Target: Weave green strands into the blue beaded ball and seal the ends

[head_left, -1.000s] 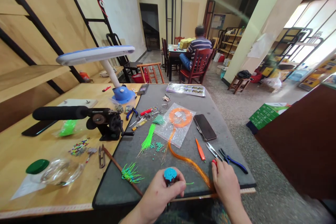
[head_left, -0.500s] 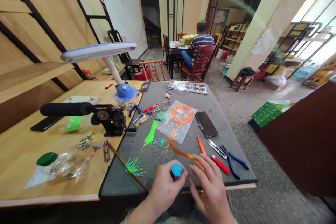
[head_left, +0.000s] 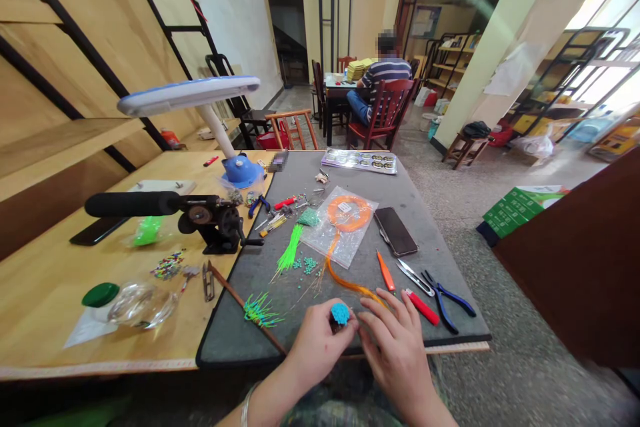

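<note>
Bundle point(head_left: 341, 313), blue-topped, sits pinched in the curled left hand point(head_left: 319, 340), at 10 o'clock from the right hand point(head_left: 395, 340), which is loosely spread.

Blue-topped bundle point(head_left: 341, 313), knobbly bright-blue head over a dark lower part, sits roughly upright in left hand point(head_left: 316, 343), head poking out above the fingers; loose orange strand point(head_left: 346, 284) lies curved on gray mat point(head_left: 225, 341), near end hidden by right hand point(head_left: 395, 343).
</note>
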A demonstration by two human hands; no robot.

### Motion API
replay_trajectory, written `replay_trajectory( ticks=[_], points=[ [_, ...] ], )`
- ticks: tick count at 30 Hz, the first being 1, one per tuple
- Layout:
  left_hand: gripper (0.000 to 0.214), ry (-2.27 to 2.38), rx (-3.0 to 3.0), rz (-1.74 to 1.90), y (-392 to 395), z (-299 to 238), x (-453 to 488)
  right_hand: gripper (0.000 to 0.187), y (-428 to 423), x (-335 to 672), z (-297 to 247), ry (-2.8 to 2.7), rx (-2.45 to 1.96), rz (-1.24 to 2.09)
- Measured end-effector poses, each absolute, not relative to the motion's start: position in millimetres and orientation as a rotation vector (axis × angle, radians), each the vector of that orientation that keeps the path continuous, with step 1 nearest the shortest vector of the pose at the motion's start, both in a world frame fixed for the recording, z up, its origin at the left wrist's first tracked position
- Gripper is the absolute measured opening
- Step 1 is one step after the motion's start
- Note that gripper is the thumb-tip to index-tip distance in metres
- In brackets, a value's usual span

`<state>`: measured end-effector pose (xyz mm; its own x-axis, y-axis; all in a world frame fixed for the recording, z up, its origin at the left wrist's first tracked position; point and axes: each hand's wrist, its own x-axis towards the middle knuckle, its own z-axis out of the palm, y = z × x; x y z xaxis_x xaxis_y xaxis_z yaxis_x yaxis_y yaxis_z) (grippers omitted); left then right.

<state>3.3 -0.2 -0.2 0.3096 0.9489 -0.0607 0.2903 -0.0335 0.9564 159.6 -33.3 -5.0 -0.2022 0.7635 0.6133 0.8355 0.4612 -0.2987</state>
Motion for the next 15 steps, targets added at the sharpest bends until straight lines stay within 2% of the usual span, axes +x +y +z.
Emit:
replay_trajectory(
  ticks=[9, 15],
  points=[
    [0.016, 1.152, 1.496, 0.826, 0.8, 5.1, -2.3, 0.013, -35.1, 168.6, -13.3, -2.044, -1.400, 0.058],
    [0.017, 1.081, 1.720, 0.843, -2.6, 11.0, -9.1, 0.010, -36.6, 174.4, -18.7, -2.003, -1.463, 0.274]
  ],
)
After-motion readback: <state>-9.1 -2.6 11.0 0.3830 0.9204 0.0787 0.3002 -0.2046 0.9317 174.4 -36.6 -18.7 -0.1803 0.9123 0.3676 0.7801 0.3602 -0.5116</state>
